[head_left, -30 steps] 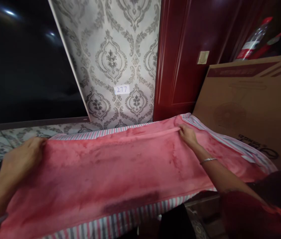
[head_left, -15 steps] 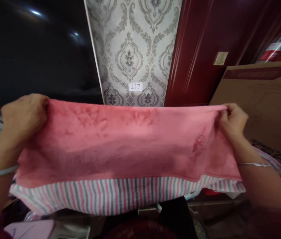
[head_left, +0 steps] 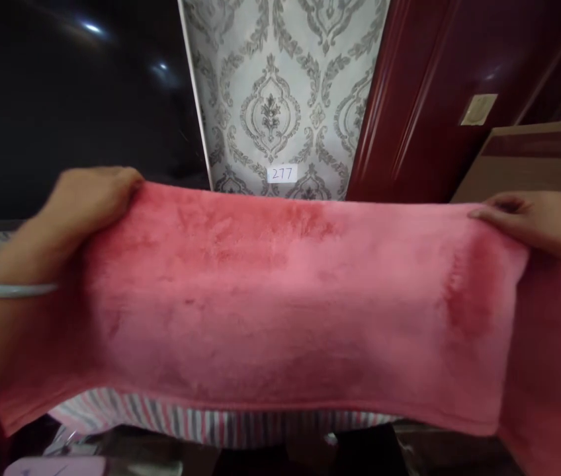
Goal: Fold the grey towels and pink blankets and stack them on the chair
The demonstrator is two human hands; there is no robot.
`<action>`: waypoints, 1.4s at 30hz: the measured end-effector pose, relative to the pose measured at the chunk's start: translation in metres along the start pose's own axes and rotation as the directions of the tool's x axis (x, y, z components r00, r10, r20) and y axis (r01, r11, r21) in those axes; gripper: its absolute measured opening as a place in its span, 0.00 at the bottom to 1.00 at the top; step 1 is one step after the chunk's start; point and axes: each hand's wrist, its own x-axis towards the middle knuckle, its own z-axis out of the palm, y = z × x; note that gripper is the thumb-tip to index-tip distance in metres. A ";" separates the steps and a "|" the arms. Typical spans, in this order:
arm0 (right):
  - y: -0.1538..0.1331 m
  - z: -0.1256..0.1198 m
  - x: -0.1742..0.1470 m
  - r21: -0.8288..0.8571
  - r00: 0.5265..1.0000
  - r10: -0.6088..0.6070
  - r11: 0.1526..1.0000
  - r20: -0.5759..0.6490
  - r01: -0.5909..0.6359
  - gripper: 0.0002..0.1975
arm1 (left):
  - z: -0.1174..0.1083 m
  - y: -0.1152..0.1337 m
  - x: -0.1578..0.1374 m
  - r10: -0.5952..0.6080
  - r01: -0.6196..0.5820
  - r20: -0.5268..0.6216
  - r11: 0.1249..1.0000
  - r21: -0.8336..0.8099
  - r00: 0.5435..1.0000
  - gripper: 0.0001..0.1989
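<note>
A plush pink blanket hangs stretched between my two hands, its top edge nearly level. My left hand grips the upper left part of it, fingers curled over the edge and partly hidden. At the upper right, my right hand pinches the edge between thumb and fingers, and a loose flap drops below it. Darker brushed patches mark the pile. Below the blanket's lower hem shows a cloth with pink, grey and white stripes; whether the two are joined I cannot tell.
Behind stands a large black screen on the left. Patterned wallpaper carries a paper label reading 277. Right of it are dark red panelling, a switch plate and a cardboard box. A pink flat object lies at bottom left.
My right hand has moved outward to the right, and my left hand has shifted right and up a little. The pink blanket now hangs lower and covers more of the striped cloth.
</note>
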 end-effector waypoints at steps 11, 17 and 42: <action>0.014 0.209 -0.018 -0.122 0.940 -0.005 0.991 0.342 0.050 0.15 | 0.252 0.067 0.023 0.167 -0.187 0.422 0.982 0.008 0.891 0.12; 0.051 0.238 0.013 -0.158 0.939 0.036 0.987 0.341 0.019 0.13 | 0.299 0.066 0.046 0.144 -0.128 0.390 0.989 -0.068 0.910 0.15; -0.141 0.246 -0.229 0.550 0.535 -0.743 0.663 0.402 0.508 0.23 | 0.242 -0.073 -0.117 -0.352 0.681 0.650 0.637 -0.360 0.673 0.11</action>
